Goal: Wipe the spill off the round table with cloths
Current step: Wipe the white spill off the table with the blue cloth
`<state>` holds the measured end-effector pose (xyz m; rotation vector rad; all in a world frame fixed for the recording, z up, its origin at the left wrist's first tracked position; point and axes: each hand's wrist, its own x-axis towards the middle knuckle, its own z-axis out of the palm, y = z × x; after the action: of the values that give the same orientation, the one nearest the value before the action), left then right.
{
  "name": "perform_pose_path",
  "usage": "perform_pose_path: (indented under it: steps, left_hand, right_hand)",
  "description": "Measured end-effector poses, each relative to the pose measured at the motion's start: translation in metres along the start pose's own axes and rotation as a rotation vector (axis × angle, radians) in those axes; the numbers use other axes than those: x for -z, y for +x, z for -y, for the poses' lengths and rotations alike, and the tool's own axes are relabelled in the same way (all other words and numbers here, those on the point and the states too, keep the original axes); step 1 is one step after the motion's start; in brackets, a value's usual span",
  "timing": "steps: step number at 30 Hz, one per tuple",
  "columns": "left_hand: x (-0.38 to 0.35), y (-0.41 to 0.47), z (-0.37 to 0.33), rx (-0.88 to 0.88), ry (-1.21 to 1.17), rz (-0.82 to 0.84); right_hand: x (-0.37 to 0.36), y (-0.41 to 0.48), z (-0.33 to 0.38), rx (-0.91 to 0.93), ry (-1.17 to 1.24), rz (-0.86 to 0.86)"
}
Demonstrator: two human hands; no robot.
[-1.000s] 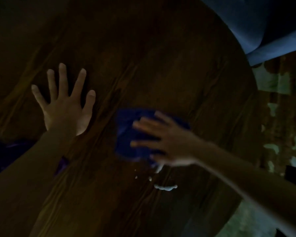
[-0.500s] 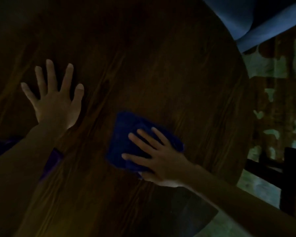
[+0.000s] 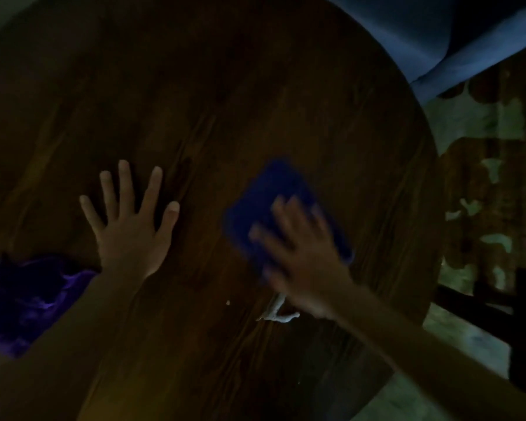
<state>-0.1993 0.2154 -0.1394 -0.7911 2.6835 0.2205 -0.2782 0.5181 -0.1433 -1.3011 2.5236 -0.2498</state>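
Observation:
The scene is dim. A round dark wooden table [image 3: 255,101] fills the view. My right hand [image 3: 304,259] presses flat on a folded blue cloth [image 3: 271,196], fingers spread and blurred by motion. Just behind the heel of that hand lies a pale streak of spill [image 3: 278,312], with a small drop [image 3: 227,302] to its left. My left hand [image 3: 131,226] rests flat on the bare wood to the left, fingers apart, holding nothing. A crumpled purple cloth [image 3: 28,302] lies under my left forearm at the left edge.
A blue-grey cushioned seat or drape [image 3: 438,34] stands beyond the table at upper right. A dark chair frame [image 3: 523,314] is at the right, over a patterned floor [image 3: 480,183]. The table's edge curves close by my right arm.
My right hand has pushed the blue cloth away from me and to the right. The pale streak, covered half a second ago, shows again behind it. My left hand stays planted.

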Motion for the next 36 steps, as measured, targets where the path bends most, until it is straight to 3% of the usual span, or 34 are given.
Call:
perform_pose_path:
  steps: [3, 5, 8, 11, 13, 15, 18, 21, 23, 26, 28, 33, 36]
  left_hand:
    - [-0.004, 0.003, -0.001, 0.004, 0.011, -0.035]
    - [-0.006, 0.003, -0.002, 0.008, 0.011, -0.057]
    - [-0.006, 0.004, -0.002, 0.009, 0.008, -0.053]
    - [-0.007, 0.003, -0.002, 0.008, 0.001, -0.062]
    - [-0.009, 0.003, -0.001, 0.012, -0.004, -0.072]
    - [-0.008, 0.004, 0.001, 0.011, -0.007, -0.072]
    - [-0.008, 0.004, -0.001, 0.002, -0.002, -0.069]
    - [-0.008, 0.002, 0.0, 0.0, -0.01, -0.09]
    - [-0.008, 0.003, -0.002, -0.018, -0.004, -0.091]
    - [-0.008, 0.003, 0.0, -0.017, 0.007, -0.083]
    - [-0.008, 0.001, 0.0, -0.023, 0.006, -0.099]
    - [-0.007, 0.0, 0.002, -0.043, 0.003, -0.101]
    - [-0.007, 0.001, 0.001, -0.066, -0.013, -0.099]
  right_hand:
    - [-0.001, -0.028, -0.011, 0.477, -0.086, 0.223]
    - [0.015, 0.0, -0.061, 0.478, -0.154, 0.174]
    - [0.044, 0.052, -0.145, -0.021, -0.138, -0.074]
    - [0.057, 0.077, -0.168, -0.65, 0.006, -0.157]
    - [0.046, 0.074, -0.133, -0.722, 0.001, -0.173]
    - [0.027, 0.045, -0.077, -0.49, -0.055, -0.149]
    - [-0.007, -0.027, 0.005, 0.008, 0.0, 0.041]
    - [0.002, -0.023, -0.018, 0.308, -0.084, 0.164]
    - [0.014, 0.006, -0.063, 0.142, -0.141, 0.081]
    - [0.034, 0.022, -0.123, -0.455, -0.045, -0.095]
    - [0.028, 0.001, -0.12, -0.685, 0.025, -0.119]
    - [-0.021, -0.07, 0.021, -0.807, 0.069, -0.152]
    - [-0.05, -0.082, 0.12, -0.576, 0.111, -0.03]
